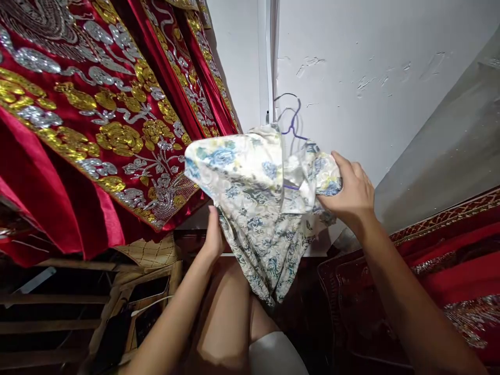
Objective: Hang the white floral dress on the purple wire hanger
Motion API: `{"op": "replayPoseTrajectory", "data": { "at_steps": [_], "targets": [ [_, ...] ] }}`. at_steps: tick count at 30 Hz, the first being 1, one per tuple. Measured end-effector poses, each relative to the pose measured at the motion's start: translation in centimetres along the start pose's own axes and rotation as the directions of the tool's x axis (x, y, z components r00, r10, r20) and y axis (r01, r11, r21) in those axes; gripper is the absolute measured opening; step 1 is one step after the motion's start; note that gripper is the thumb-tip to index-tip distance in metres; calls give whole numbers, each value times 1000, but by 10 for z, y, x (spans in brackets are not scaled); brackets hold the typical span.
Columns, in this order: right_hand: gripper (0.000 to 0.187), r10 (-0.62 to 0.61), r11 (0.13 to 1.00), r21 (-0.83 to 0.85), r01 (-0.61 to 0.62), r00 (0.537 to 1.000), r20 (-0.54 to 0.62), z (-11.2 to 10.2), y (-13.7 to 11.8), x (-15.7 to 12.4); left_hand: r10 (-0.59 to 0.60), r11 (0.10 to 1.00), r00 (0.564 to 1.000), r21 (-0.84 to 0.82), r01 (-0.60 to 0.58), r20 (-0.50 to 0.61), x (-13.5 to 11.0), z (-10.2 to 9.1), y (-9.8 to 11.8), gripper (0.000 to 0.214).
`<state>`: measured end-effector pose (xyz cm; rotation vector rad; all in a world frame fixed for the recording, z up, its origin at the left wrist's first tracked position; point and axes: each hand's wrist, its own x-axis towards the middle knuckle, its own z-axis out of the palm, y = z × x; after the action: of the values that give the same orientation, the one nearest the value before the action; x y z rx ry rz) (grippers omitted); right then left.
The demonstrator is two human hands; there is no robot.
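Well, one floral garment [265, 224] on one purple hanger [292, 125] hangs before the wall [339, 114]; the right hand [352, 192] grips one shoulder; the left hand [214, 240] touches one side, its grip too hidden to tell.

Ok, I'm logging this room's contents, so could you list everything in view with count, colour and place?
Floral garment: 1, white with blue and yellow, centre
Hanger: 1, purple, at the garment's neck
Embroidered cloth: at least 1, red, gold and silver, upper left
Wall: 1, white, behind
Slatted furniture: count unclear, brown, lower left
Cable: 1, white, lower left
Dark carved furniture: 1, reddish, lower right
Red fabric: count unclear, red, right edge
White clothing: 1, white, bottom centre
Legs: 2, bare, bottom centre
Left hand: 1, bare, garment's left edge
Right hand: 1, bare, holding garment's right end
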<state>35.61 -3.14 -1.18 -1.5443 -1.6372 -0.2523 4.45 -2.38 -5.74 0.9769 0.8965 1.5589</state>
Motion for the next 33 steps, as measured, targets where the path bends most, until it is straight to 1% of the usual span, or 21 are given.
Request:
{"op": "replayPoseTrajectory", "data": {
  "at_steps": [1, 3, 5, 6, 8, 9, 10, 11, 12, 13, 14, 15, 16, 17, 18, 20, 21, 23, 25, 30, 33],
  "targets": [
    [87, -15, 1000, -14, 15, 1000, -3, 1, -2, 5, -16, 1000, 999, 19, 17, -39, -4, -7, -10, 63],
    [90, -87, 996, -16, 87, 996, 13, 3, -11, 12, -19, 993, 995, 112, 30, -99, -12, -16, -29, 61],
    [92, -179, 984, 10, 179, 982, 54, 2, -19, 12, -2, 975, 991, 221, 32, -133, -22, -19, -46, 60],
    [92, -228, 974, 37, 225, 971, 77, 0, -23, 8, -11, 968, 990, 245, 45, -138, -27, -20, -54, 59],
    [84, -317, 944, 132, 303, 943, 105, -4, -28, -8, -76, 975, 986, 198, 105, -152, -39, -20, -65, 58],
    [78, -340, 928, 200, 316, 935, 104, -4, -30, -20, -126, 979, 980, 141, 148, -157, -45, -20, -70, 59],
    [69, -335, 913, 276, 300, 938, 87, -2, -32, -35, -178, 978, 971, 77, 192, -160, -51, -19, -74, 60],
    [59, -292, 899, 357, 253, 954, 60, 3, -35, -52, -223, 974, 962, 15, 228, -161, -58, -18, -78, 62],
    [49, -209, 885, 436, 166, 977, 52, 11, -38, -70, -257, 966, 953, -38, 254, -161, -64, -17, -80, 62],
    [36, -87, 860, 507, 58, 996, 34, 21, -43, -90, -279, 960, 947, -75, 270, -161, -69, -16, -82, 63],
    [24, 61, 817, 570, -84, 996, 59, 34, -48, -109, -290, 956, 943, -92, 278, -163, -74, -15, -83, 62],
    [21, 177, 756, 605, -250, 968, 179, 48, -54, -127, -294, 955, 942, -91, 282, -163, -77, -14, -83, 62],
    [26, 242, 678, 623, -391, 918, 313, 62, -59, -143, -296, 955, 942, -81, 286, -161, -80, -13, -83, 62],
    [33, 270, 592, 632, -500, 862, 429, 75, -63, -156, -299, 954, 942, -67, 292, -154, -81, -13, -83, 62],
    [39, 282, 513, 636, -577, 813, 510, 87, -66, -167, -305, 952, 942, -54, 300, -143, -83, -13, -83, 63],
    [43, 248, 442, 639, -629, 771, 587, 101, -72, -180, -309, 951, 943, -47, 305, -122, -83, -14, -82, 66],
    [42, 231, 420, 643, -641, 761, 607, 105, -75, -183, -305, 952, 945, -49, 301, -119, -84, -14, -82, 68],
    [36, 221, 381, 648, -659, 746, 628, 105, -80, -184, -291, 957, 947, -46, 288, -132, -84, -14, -82, 71],
    [30, 245, 339, 651, -680, 731, 637, 102, -85, -182, -289, 957, 946, -31, 288, -146, -86, -14, -80, 70],
    [19, 331, 268, 660, -701, 711, 621, 102, -92, -180, -313, 949, 941, -21, 313, -127, -90, -13, -74, 70],
    [16, 358, 239, 693, -680, 725, 588, 103, -96, -181, -309, 951, 943, -38, 307, -123, -92, -17, -72, 66]
  ]
}}
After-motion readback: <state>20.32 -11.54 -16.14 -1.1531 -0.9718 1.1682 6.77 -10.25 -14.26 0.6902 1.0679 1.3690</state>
